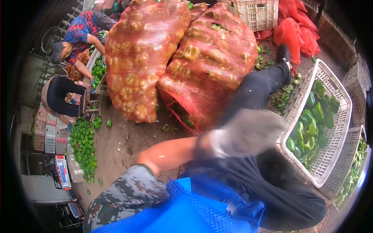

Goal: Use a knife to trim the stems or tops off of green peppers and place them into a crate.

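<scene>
My left hand [248, 132], in a grey-white glove with a dark band at the wrist, reaches across to the right over my dark-trousered legs. Motion smears its fingers, so whether it holds anything is unclear. It is nearest a white plastic crate [287, 141], tilted on my right, with green peppers [311, 124] in it. My right hand does not show. Just beyond my leg lies a red mesh sack [210, 66] full of peppers, and a second full mesh sack [143, 54] leans beside it. Blue mesh and blue sheeting [202, 206] cover my lap.
Green peppers [83, 145] lie heaped on the floor at left, near two bent-over people [64, 91] and stacked crates [50, 138]. Another crate [256, 15] and red empty netting [297, 31] sit at the back. More crates [355, 85] line the right side.
</scene>
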Demonstrator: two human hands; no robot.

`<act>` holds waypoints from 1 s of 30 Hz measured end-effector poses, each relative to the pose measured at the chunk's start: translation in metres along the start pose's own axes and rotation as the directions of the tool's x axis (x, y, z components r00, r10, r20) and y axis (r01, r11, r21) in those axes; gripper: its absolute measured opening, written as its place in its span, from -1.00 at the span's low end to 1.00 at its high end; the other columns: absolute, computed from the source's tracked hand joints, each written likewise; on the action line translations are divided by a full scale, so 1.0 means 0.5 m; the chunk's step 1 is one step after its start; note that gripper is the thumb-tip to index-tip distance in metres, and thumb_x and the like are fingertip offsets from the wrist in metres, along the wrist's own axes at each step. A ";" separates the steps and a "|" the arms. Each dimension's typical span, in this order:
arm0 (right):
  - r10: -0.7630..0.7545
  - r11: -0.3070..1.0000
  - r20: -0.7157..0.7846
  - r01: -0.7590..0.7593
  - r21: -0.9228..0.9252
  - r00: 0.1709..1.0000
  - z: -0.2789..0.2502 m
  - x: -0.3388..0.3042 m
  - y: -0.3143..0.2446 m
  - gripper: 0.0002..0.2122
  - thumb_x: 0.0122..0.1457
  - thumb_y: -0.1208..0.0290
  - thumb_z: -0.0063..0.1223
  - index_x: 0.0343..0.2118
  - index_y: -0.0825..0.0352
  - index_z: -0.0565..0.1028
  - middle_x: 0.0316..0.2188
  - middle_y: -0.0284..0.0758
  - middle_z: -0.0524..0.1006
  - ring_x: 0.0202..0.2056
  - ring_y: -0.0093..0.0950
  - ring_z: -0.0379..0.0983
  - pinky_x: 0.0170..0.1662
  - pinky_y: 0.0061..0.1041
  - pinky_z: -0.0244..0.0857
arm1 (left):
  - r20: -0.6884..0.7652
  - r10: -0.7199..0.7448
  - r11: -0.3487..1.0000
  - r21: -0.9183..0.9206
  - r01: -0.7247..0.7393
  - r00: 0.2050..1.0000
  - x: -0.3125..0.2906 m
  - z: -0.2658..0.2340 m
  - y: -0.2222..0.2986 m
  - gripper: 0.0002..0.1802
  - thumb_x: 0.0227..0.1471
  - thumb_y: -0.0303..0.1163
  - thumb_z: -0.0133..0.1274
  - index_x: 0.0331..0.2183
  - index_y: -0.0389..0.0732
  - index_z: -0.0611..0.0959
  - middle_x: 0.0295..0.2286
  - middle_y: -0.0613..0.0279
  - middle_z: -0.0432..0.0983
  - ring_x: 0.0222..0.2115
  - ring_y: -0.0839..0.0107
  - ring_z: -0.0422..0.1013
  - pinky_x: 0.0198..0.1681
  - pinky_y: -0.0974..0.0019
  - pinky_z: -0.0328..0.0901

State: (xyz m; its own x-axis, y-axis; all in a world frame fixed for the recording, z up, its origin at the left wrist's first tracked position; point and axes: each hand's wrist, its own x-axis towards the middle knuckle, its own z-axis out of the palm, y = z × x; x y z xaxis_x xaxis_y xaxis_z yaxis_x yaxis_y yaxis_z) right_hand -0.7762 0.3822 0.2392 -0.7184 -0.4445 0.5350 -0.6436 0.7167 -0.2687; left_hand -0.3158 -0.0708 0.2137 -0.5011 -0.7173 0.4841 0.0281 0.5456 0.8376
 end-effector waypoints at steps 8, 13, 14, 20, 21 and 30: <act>0.369 0.924 0.092 -0.354 -0.147 0.925 0.057 -0.142 0.205 -0.62 0.42 0.18 0.05 0.11 0.37 0.52 -0.34 -0.24 0.63 -0.36 -0.37 0.52 -0.29 -0.35 0.49 | -0.623 -0.605 0.404 0.296 0.865 0.496 -0.580 -0.390 -0.281 -0.69 0.10 -0.40 0.16 -0.07 -0.18 0.69 -0.22 0.06 0.68 -0.26 0.25 0.64 -0.12 0.21 0.52; -0.206 0.954 0.060 0.214 -0.212 0.977 0.121 -0.017 0.116 -0.60 0.46 0.18 -0.02 0.16 0.39 0.49 -0.25 -0.16 0.65 -0.36 -0.29 0.55 -0.31 -0.32 0.48 | -0.421 -0.704 0.211 0.644 0.735 0.571 -0.551 -0.305 -0.387 -0.52 0.06 -0.16 0.15 -0.04 -0.25 0.70 -0.06 -0.18 0.63 -0.01 -0.03 0.55 0.07 -0.02 0.44; -0.180 0.979 0.010 0.180 -0.097 0.984 0.104 0.006 0.053 -0.60 0.44 0.18 0.02 0.15 0.40 0.49 -0.27 -0.14 0.64 -0.38 -0.26 0.54 -0.33 -0.29 0.47 | -0.388 -0.761 0.131 0.692 0.710 0.519 -0.516 -0.300 -0.382 -0.50 0.10 -0.12 0.15 -0.05 -0.29 0.69 -0.06 -0.19 0.63 -0.01 -0.03 0.55 0.05 -0.04 0.44; -0.143 0.964 -0.023 0.144 0.222 0.989 0.051 0.068 -0.209 -0.60 0.39 0.18 0.11 0.08 0.43 0.52 -0.34 -0.08 0.61 -0.46 -0.19 0.50 -0.38 -0.20 0.43 | -0.342 -0.671 -0.077 0.915 0.396 0.658 -0.536 -0.276 -0.498 -0.56 0.20 -0.07 0.08 -0.05 -0.18 0.71 -0.09 -0.03 0.63 -0.03 0.00 0.54 -0.06 -0.02 0.45; -0.099 0.962 0.034 0.086 0.261 0.995 0.046 0.062 -0.234 -0.61 0.42 0.17 0.05 0.09 0.42 0.52 -0.30 -0.10 0.62 -0.42 -0.21 0.52 -0.37 -0.23 0.44 | -0.284 -0.728 -0.076 0.938 0.337 0.625 -0.533 -0.286 -0.520 -0.58 0.21 -0.11 0.06 -0.04 -0.16 0.71 -0.09 -0.03 0.64 -0.04 0.01 0.55 -0.05 -0.04 0.45; 0.015 0.732 0.221 -0.162 0.662 0.975 0.085 0.067 -0.415 -0.63 0.48 0.15 -0.16 -0.18 0.40 0.56 -0.40 -0.28 0.54 -0.50 -0.44 0.42 -0.47 -0.47 0.31 | -0.405 -0.709 -0.047 0.844 0.534 0.577 -0.698 -0.308 -0.589 -0.33 0.13 -0.09 0.09 0.16 -0.30 0.52 0.09 -0.25 0.51 -0.04 -0.10 0.59 0.00 -0.11 0.47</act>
State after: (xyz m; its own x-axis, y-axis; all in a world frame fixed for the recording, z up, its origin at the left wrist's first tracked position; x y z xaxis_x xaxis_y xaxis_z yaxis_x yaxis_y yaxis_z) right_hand -0.6780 0.1958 0.2791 -0.7688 -0.5412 0.3406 -0.5297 0.2406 -0.8134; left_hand -0.0160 -0.0480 -0.1630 0.0413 -0.9764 -0.2118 -0.9990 -0.0434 0.0051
